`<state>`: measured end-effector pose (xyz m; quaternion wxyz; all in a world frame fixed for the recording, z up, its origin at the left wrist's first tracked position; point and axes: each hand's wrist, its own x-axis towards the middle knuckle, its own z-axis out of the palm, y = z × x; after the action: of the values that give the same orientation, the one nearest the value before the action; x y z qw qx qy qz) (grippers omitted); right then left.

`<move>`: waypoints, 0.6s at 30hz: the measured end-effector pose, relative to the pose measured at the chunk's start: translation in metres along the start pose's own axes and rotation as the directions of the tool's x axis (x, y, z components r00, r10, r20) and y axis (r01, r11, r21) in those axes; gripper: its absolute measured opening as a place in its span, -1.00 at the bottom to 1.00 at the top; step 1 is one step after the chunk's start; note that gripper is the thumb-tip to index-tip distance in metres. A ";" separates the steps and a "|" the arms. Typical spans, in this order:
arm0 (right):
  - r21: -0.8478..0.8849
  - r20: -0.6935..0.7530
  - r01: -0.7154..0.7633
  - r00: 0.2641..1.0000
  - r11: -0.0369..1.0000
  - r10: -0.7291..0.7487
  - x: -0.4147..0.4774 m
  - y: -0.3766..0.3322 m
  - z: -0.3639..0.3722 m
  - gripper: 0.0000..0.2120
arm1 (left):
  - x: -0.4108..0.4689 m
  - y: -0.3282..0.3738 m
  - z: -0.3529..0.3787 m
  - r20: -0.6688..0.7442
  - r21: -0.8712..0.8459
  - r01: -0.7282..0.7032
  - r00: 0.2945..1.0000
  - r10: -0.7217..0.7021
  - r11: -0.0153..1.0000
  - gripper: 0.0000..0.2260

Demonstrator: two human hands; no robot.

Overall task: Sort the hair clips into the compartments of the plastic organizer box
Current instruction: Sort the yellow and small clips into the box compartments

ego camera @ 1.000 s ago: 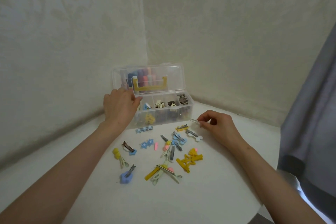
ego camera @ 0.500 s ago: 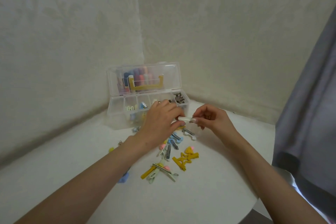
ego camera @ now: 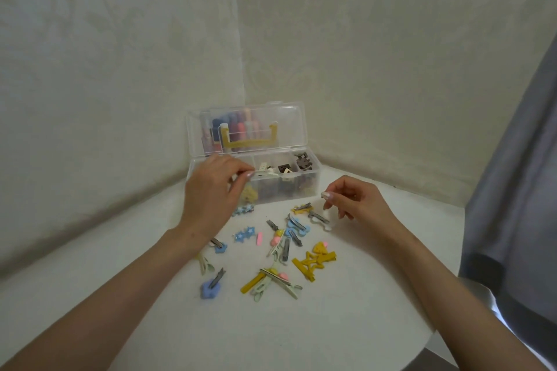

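From my remote seat I judge the sort as roughly partway done. The plastic organizer box (ego camera: 286,190) stands at the back of the white worktop (ego camera: 301,325) with its lid (ego camera: 289,129) up. Its top compartments already hold some pieces: brown clips (ego camera: 304,161) at the right end and pale ones nearer the middle. Through the clear front wall I see more coloured items lower down, too blurred for me to name.

Plenty remains. Loose hair clips (ego camera: 283,247) lie scattered on the worktop in front of the box. Among them are yellow star clips (ego camera: 313,263), a blue flower clip (ego camera: 211,289) and a blue star-studded clip (ego camera: 244,233). Several grey-backed ones lie near the middle of the scatter.

My left hand (ego camera: 217,190) hangs over the box's front edge. Its grip is narrowed to a fingertip pinch on a cream clip (ego camera: 262,173), held just above a middle compartment beside the pale ones. I take that as the drop-off in progress.

My right hand (ego camera: 355,202) hovers above the right side of the scatter, close to the box's right end. Its fingers are loosely curled and its grip is slack, and I can make out nothing between thumb and forefinger.
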<state>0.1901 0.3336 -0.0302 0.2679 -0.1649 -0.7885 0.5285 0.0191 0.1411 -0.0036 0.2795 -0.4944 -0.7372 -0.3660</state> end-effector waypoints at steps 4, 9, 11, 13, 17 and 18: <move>-0.035 -0.001 0.003 1.000 0.999 -0.003 -0.001 -0.002 0.001 -0.89 | 0.009 -0.014 -0.014 -0.136 0.131 0.251 0.963 -0.234 0.959 -0.89; -0.053 -0.001 -0.002 1.000 0.999 0.002 -0.001 -0.003 0.002 -0.88 | 0.023 -0.024 -0.009 -0.108 0.260 0.374 0.927 -0.358 0.890 -0.87; -0.064 -0.001 -0.004 1.000 0.998 0.004 -0.001 -0.002 0.002 -0.88 | 0.027 -0.027 -0.003 -0.086 0.315 0.375 0.926 -0.368 0.872 -0.87; -0.072 -0.002 -0.008 1.000 0.997 0.008 -0.001 -0.001 0.002 -0.87 | 0.030 -0.029 0.002 -0.064 0.359 0.364 0.928 -0.367 0.859 -0.87; -0.080 0.001 -0.013 1.000 0.997 0.013 -0.001 -0.001 0.002 -0.88 | 0.032 -0.031 0.009 -0.003 0.396 0.356 0.922 -0.387 0.846 -0.85; -0.083 0.001 -0.013 1.000 0.996 0.014 -0.002 -0.001 0.001 -0.88 | 0.032 -0.032 0.011 0.023 0.403 0.351 0.920 -0.392 0.845 -0.84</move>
<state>0.1905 0.3314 -0.0303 0.2567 -0.1807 -0.8087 0.4974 -0.0228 0.1587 0.0063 0.2575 -0.2948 -0.8904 -0.2324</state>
